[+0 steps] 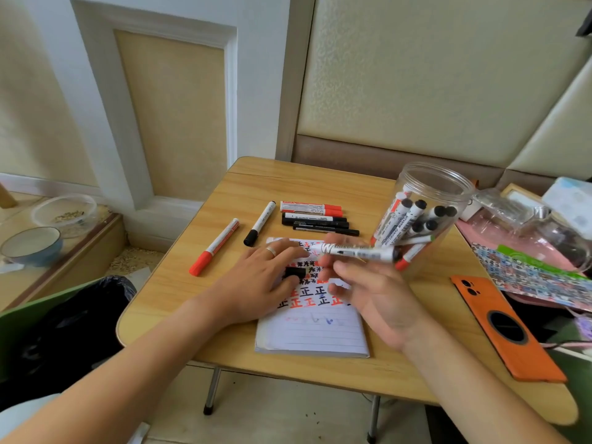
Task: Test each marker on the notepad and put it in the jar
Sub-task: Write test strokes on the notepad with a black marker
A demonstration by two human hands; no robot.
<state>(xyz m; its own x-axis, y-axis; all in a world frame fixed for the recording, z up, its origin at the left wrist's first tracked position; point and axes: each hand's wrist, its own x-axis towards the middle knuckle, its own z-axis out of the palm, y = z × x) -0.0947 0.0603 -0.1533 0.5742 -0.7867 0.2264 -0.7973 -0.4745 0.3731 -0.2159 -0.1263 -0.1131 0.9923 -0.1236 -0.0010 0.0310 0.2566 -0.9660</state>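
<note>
Both hands work over the notepad (pixel 315 328) on the small wooden table (pixel 198 283). Left hand (pixel 256 283), ring on one finger, lies flat with straight fingers across the written part of the page, and a black cap (pixel 294 273) sits just under its fingertips — whether the thumb pinches it I cannot tell. Right hand (pixel 368 283) is palm-up and holds a white marker (pixel 355 251) crosswise in its fingertips, above the top of the pad and just in front of the jar (pixel 426 216). That clear jar stands at the right, already holding several markers. Beyond the pad lie a red marker (pixel 214 247), a black-capped marker (pixel 259 223) and a row of four more markers (pixel 315 218). An orange phone (pixel 506 328) lies near the right edge
</note>
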